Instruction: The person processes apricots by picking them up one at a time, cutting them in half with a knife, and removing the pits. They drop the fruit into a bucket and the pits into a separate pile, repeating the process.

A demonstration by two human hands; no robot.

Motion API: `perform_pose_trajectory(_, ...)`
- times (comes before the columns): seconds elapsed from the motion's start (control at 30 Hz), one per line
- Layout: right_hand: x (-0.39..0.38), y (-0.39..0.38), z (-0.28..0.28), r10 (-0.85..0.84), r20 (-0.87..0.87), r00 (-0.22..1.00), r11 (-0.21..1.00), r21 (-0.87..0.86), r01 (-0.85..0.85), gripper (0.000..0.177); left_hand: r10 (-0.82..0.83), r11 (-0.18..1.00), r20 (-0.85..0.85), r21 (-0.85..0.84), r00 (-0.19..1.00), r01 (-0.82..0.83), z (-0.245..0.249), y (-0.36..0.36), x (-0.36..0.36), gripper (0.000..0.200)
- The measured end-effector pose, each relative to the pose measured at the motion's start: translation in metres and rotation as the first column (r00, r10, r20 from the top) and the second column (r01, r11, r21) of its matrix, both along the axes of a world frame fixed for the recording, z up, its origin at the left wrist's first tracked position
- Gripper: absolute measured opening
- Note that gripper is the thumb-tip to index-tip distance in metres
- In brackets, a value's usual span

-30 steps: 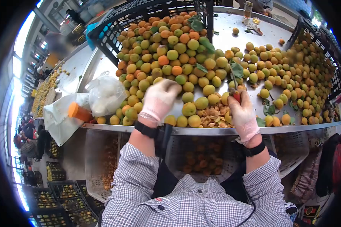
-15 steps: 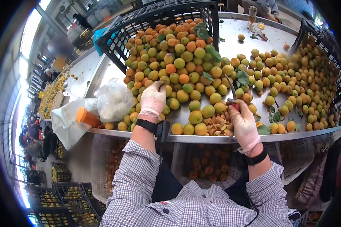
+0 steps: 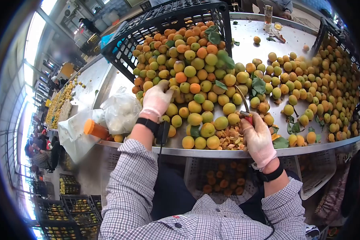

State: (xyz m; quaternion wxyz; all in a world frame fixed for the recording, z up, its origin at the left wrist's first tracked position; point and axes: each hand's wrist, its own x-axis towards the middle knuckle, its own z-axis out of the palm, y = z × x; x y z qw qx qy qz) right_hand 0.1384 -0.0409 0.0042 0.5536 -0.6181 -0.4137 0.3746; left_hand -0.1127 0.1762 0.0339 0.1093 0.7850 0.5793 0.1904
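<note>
My gloved left hand (image 3: 157, 100) reaches into the front left of a big heap of apricots (image 3: 190, 71), its fingers and thumb apart against the fruit. Whether it grips one I cannot make out. My gloved right hand (image 3: 259, 138) is wrapped around the red handle of a curved knife (image 3: 243, 98), whose thin blade points up and away from me. Just left of that hand lies a small pile of apricot stones and scraps (image 3: 232, 138) by the table's front edge. Several yellow-green apricots (image 3: 201, 142) sit beside the pile.
A black crate (image 3: 170, 18) lies tipped behind the heap, with another crate (image 3: 325, 34) at right. A plastic bag (image 3: 122, 114) and an orange container (image 3: 95, 129) are at left. Below the metal table's rim (image 3: 308, 147), a bin (image 3: 224, 182) holds apricots. A person's hand (image 3: 286, 15) shows at the back.
My left hand has moved a little left, its fingers now more spread against the heap. Fruit near the front has shifted. My right hand keeps the knife near the same spot.
</note>
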Motion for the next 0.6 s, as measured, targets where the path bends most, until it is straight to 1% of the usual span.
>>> perform_pose_trajectory(0.03, -0.001, 0.0, 0.0, 0.008, 0.015, 1.0, 1.0, 0.011, -0.008, 0.025, -0.01, 1.0, -0.094, 0.006, 0.996, 0.011, 0.001, 0.006, 0.002, 0.048)
perform_pose_trajectory(0.07, -0.002, 0.0, 0.001, 0.015, 0.03, 0.999, 1.0, 0.022, -0.016, 0.025, -0.011, 1.0, -0.093, 0.005, 0.996, 0.012, -0.002, 0.013, 0.004, 0.048)
perform_pose_trajectory(0.13, -0.004, 0.0, 0.0, 0.021, 0.041, 0.999, 0.999, 0.027, -0.022, 0.027, -0.132, 0.991, -0.266, -0.056, 0.955, 0.121, -0.011, 0.026, 0.009, 0.06)
perform_pose_trajectory(0.17, -0.004, 0.0, -0.001, 0.028, 0.051, 0.998, 0.999, 0.033, -0.03, 0.028, -0.135, 0.991, -0.264, -0.055, 0.955, 0.124, -0.008, 0.027, 0.014, 0.06)
perform_pose_trajectory(0.23, -0.003, 0.001, -0.006, 0.036, 0.035, 0.999, 0.999, 0.037, -0.037, 0.031, -0.123, 0.988, -0.471, -0.14, 0.874, 0.064, -0.003, 0.027, 0.023, 0.063)
perform_pose_trajectory(0.27, -0.004, 0.002, -0.004, 0.032, 0.047, 0.998, 0.999, 0.022, -0.033, 0.031, -0.128, 0.992, -0.388, -0.054, 0.913, 0.116, -0.007, 0.026, 0.02, 0.06)
perform_pose_trajectory(0.3, -0.004, 0.002, -0.003, 0.03, 0.059, 0.998, 0.999, 0.01, -0.031, 0.03, -0.131, 0.991, -0.388, -0.055, 0.912, 0.119, -0.01, 0.027, 0.015, 0.06)
perform_pose_trajectory(0.37, -0.003, 0.003, -0.004, 0.022, 0.031, 0.999, 1.0, 0.019, -0.023, 0.03, -0.152, 0.988, -0.291, -0.069, 0.944, 0.138, -0.011, 0.027, 0.009, 0.061)
perform_pose_trajectory(0.4, -0.003, 0.003, -0.004, 0.016, -0.002, 1.0, 1.0, 0.027, -0.016, 0.03, -0.145, 0.976, -0.136, -0.179, 0.98, 0.12, 0.0, 0.019, 0.008, 0.059)
perform_pose_trajectory(0.43, -0.004, 0.003, -0.002, 0.012, -0.007, 1.0, 1.0, 0.029, -0.012, 0.03, -0.149, 0.976, -0.141, -0.178, 0.979, 0.123, 0.008, 0.009, 0.008, 0.059)
perform_pose_trajectory(0.47, -0.004, 0.003, 0.001, 0.018, -0.044, 0.999, 1.0, -0.003, -0.018, 0.03, -0.125, 0.934, 0.203, -0.307, 0.971, 0.184, 0.014, -0.004, 0.009, 0.057)
perform_pose_trajectory(0.5, -0.004, 0.003, 0.005, 0.021, -0.078, 0.997, 0.999, -0.038, -0.024, 0.029, -0.038, 0.87, 0.519, -0.404, 0.854, 0.284, 0.021, -0.02, 0.012, 0.055)
perform_pose_trajectory(0.53, -0.005, 0.002, 0.007, 0.014, -0.076, 0.997, 0.999, -0.043, -0.017, 0.029, 0.013, 0.825, 0.607, -0.456, 0.795, 0.334, 0.029, -0.036, 0.016, 0.05)
perform_pose_trajectory(0.6, -0.009, 0.002, 0.013, 0.068, -0.236, 0.969, 0.997, -0.017, -0.075, 0.03, 0.148, 0.706, 0.745, -0.54, 0.651, 0.458, 0.034, -0.061, 0.024, 0.046)
